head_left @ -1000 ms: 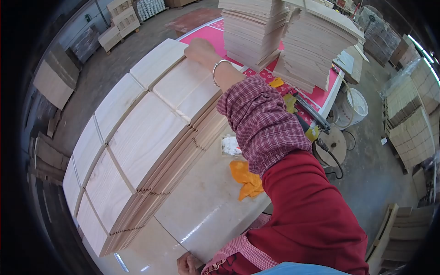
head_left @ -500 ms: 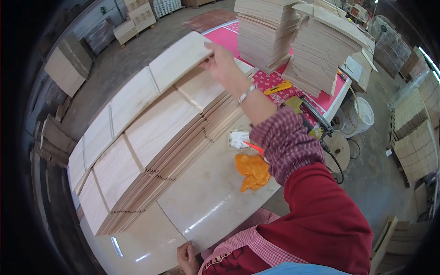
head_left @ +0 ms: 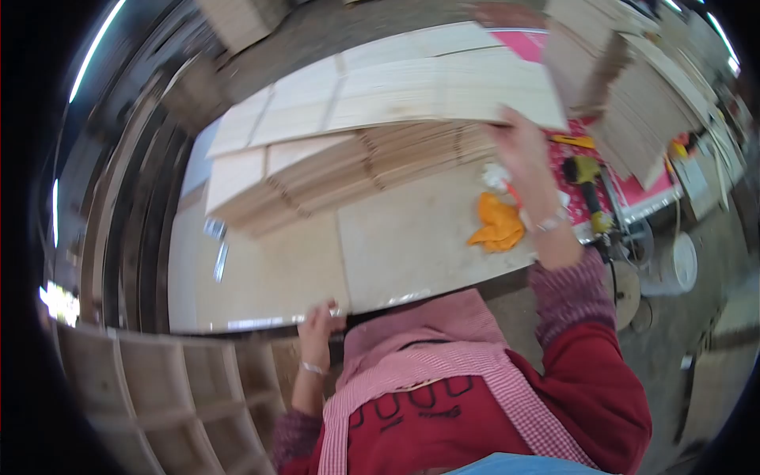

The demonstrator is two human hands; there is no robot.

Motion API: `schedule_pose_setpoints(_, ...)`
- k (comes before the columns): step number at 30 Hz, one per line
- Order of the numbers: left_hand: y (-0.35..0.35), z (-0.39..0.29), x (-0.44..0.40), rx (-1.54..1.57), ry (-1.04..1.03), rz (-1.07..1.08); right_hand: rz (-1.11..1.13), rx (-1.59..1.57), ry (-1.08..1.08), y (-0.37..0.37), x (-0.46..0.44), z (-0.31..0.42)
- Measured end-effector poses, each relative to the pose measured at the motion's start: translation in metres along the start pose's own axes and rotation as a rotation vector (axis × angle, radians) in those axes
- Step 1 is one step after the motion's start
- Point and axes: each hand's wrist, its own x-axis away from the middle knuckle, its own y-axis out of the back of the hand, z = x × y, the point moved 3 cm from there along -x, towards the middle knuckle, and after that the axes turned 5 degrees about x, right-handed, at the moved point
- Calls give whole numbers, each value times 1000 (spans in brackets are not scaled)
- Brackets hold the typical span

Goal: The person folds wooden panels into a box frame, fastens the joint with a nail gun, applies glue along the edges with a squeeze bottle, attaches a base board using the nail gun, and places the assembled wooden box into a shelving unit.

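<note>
My right hand [head_left: 518, 146] grips the right end of a long pale wooden panel [head_left: 380, 91] with lines running across it. The panel lies slanted over a stack of notched wooden panels [head_left: 317, 174], partly covering it. At the table's near edge, my left hand [head_left: 319, 323] is closed with loosely curled fingers; blur hides what is in them, if anything. An orange cloth [head_left: 499, 223] lies on the tabletop [head_left: 419, 229], just below my right hand. White bits [head_left: 496, 176] sit beside it.
Tall stacks of wooden sheets [head_left: 657, 103] stand on the pink-covered surface at right, near a yellow cutter [head_left: 572, 141] and a yellow-green power tool [head_left: 586, 178]. A white bucket [head_left: 673, 261] is on the floor. A wooden compartment frame [head_left: 158, 372] stands at lower left.
My view has turned left and lower. My right hand has drawn the panel's end nearer to me, still holding it. My left hand stays at the table edge.
</note>
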Motion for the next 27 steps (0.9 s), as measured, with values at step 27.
schedule_pose_setpoints(27,123,38,-21,754,-103,-284,-103,310,-213,211,150,54)
